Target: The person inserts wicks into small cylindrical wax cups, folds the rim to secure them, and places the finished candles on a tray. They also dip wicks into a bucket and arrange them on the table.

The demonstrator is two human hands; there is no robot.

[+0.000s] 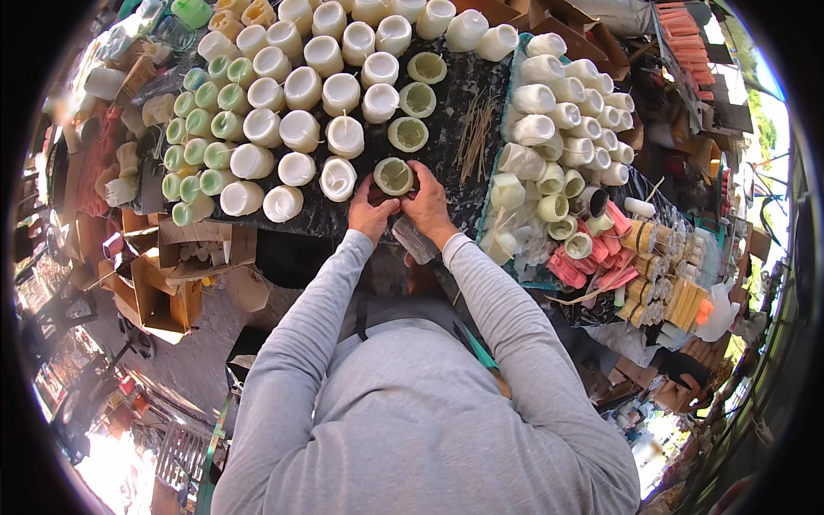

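A pale green hollow cup [394, 176], its open mouth facing up, stands at the near edge of the black-covered table. My left hand [371, 212] grips its left side, with the thumb at the front. From the other side my right hand [427, 202] is closed round it, its thumb near the left one. Beyond it, similar empty green cups [408, 135] stand in a line. Close to my left hand is a white-filled cup [338, 178], which looks like a candle. A greyish block-like piece [415, 240] shows just below my right hand; what supports it is hidden.
Rows of white-filled cups [300, 131] and smaller green cups [227, 126] cover the table's left. Thin sticks [475, 137] lie to the right. Farther right are stacked whitish cups [566, 116], pink pieces [592, 253] and bundled sticks [648, 266]. Cardboard boxes [159, 287] sit lower left.
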